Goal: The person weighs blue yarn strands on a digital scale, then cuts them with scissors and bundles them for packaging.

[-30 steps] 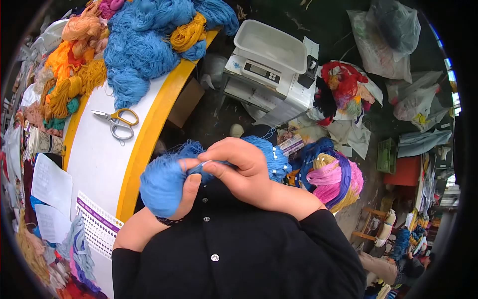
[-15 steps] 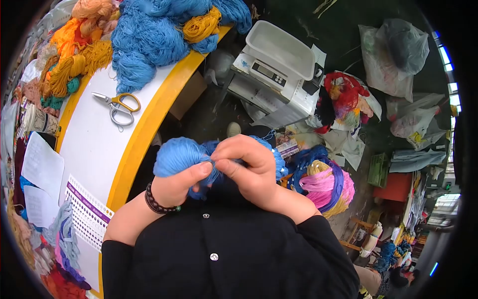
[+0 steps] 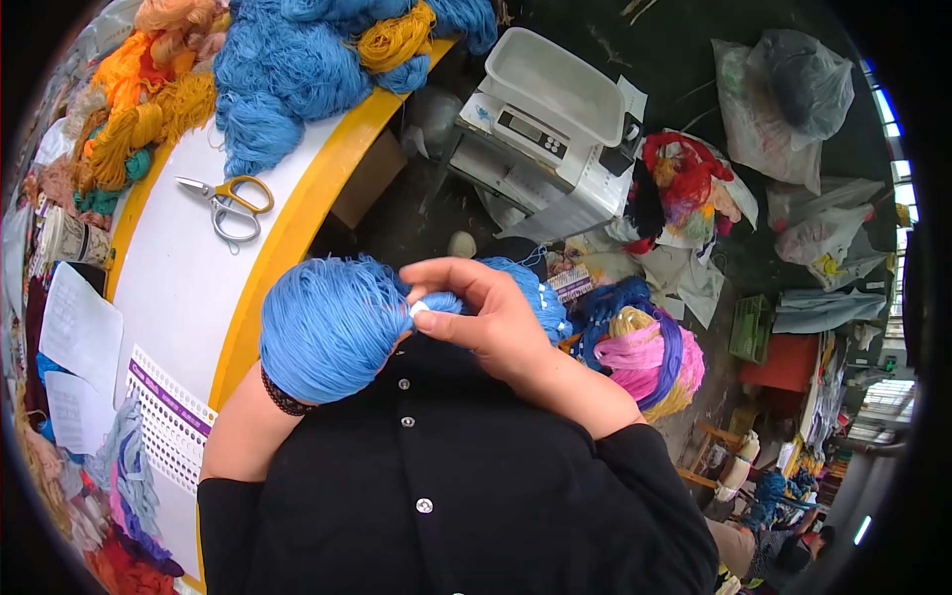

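Observation:
A skein of blue yarn (image 3: 332, 327) is held up before my chest, its round looped end toward the left. My left hand is behind it; only the wrist with a dark beaded bracelet (image 3: 285, 397) shows, and the fingers are almost wholly hidden as they support the skein. At the skein's narrow neck, the thumb and fingertips of my right hand (image 3: 476, 307) pinch a small white tag (image 3: 418, 308). More blue yarn with white bits (image 3: 531, 295) lies just beyond my right hand. On the white table, scissors (image 3: 233, 206) with one yellow and one grey handle lie apart.
A curved white table (image 3: 178, 288) with a yellow edge runs along my left, bearing piled blue yarn (image 3: 288, 79), orange yarn (image 3: 129, 74) and a hole-punched card (image 3: 169, 416). Ahead stands a scale (image 3: 555, 99). Pink and purple yarn (image 3: 645, 362) sits at right; plastic bags (image 3: 783, 109) lie on the floor.
The blue skein has turned and swung left, its looped end now covering my left hand. A white tag now shows in my right fingertips at the neck, where both hands pinched before.

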{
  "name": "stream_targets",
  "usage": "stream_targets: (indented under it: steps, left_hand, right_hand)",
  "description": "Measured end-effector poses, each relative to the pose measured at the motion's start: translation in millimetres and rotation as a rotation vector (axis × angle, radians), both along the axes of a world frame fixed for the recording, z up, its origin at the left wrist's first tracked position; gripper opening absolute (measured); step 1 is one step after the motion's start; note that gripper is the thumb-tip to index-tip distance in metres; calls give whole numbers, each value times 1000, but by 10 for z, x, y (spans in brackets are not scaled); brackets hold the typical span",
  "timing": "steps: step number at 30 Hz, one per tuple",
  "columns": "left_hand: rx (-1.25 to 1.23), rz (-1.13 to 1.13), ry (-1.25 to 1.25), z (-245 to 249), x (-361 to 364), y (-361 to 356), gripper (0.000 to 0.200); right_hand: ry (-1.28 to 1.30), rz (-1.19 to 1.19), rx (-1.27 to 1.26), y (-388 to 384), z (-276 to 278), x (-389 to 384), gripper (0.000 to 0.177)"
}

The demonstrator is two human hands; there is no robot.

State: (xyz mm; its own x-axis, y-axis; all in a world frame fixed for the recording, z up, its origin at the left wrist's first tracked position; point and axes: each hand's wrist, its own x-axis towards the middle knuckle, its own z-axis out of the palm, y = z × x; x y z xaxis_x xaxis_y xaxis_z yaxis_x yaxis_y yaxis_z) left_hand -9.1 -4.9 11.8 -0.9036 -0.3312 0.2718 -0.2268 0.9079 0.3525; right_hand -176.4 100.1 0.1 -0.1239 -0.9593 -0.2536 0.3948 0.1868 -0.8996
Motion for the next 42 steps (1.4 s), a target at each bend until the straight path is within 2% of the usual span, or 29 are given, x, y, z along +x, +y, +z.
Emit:
stream_targets:
  steps: [1, 3, 4, 5, 6, 7, 9, 10, 13, 14, 15, 17, 19, 21, 24, 27, 29, 30, 33, 36, 38, 39, 40, 42]
  left_hand:
    - [-45, 0, -111, 38, -9, -11, 15]
    - [-81, -35, -124, 33, -6, -20, 14]
    - [-8, 7, 65, -24, 9, 10, 13]
    - [64, 49, 254, -52, 17, 25, 13]
    - [205, 75, 357, -51, 11, 26, 16]
    - [205, 75, 358, -109, 27, 27, 16]
    - [1459, 192, 377, -285, 81, 47, 21]
    - [1667, 224, 365, -287, 73, 80, 26]
    - [1553, 279, 375, -311, 100, 89, 26]
    - [1431, 259, 317, -242, 98, 64, 22]
    - [1432, 258, 316, -263, 83, 70, 22]
    - [759, 182, 462, -300, 30, 87, 18]
    - [739, 193, 422, -268, 40, 98, 14]
    - [533, 161, 391, -292, 52, 87, 12]
    - [652, 138, 362, -241, 52, 69, 11]
    - [614, 127, 342, -294, 83, 72, 12]
    - [701, 124, 367, -299, 82, 82, 12]
    - [783, 131, 397, -300, 86, 86, 12]
    - [788, 136, 418, -315, 91, 112, 11]
    - [808, 89, 377, -283, 137, 87, 10]
    - [753, 140, 487, -360, 176, 45, 10]
    - [1015, 213, 508, -380, 207, 17, 10]
    - [1164, 240, 528, -356, 205, -52, 9]
    - [1327, 317, 651, -479, 212, -227, 11]
  right_hand:
    - [17, 21, -1, 5, -29, -7, 18]
    - [253, 122, 63, 27, 19, -42, 20]
    - [396, 98, 9, 36, 13, -44, 19]
    - [396, 98, 9, 34, 18, -39, 19]
    - [564, 32, -149, 28, 30, -31, 17]
    - [729, -34, -310, 21, 36, -23, 16]
    - [777, -64, -361, 3, 9, -8, 16]
    - [824, -93, -413, -2, -2, 3, 15]
    - [750, -26, -314, -11, 3, -9, 15]
    - [749, -26, -313, -16, -36, -4, 15]
    - [518, -12, -227, -22, -105, 3, 14]
    - [100, 20, -71, -19, -123, 12, 13]
    - [1, 41, -31, -11, -139, -21, 13]
    - [-102, 58, 10, -8, -142, -32, 13]
    - [-164, 50, 89, -15, -147, -38, 13]
    - [-173, 37, 78, -19, -214, -47, 12]
    - [-58, 58, 99, 4, -176, -26, 11]
    - [26, 95, 57, 16, -174, -15, 17]
    - [43, 82, 30, 3, -142, 104, 33]
    - [115, 58, 49, -67, -179, 108, 30]
    - [68, 209, -1, -61, -118, 21, 41]
    - [-128, 356, -61, -21, -233, -52, 61]
    - [358, 311, -272, 10, -334, -119, 69]
    - [995, 250, -134, 64, -242, -316, 90]
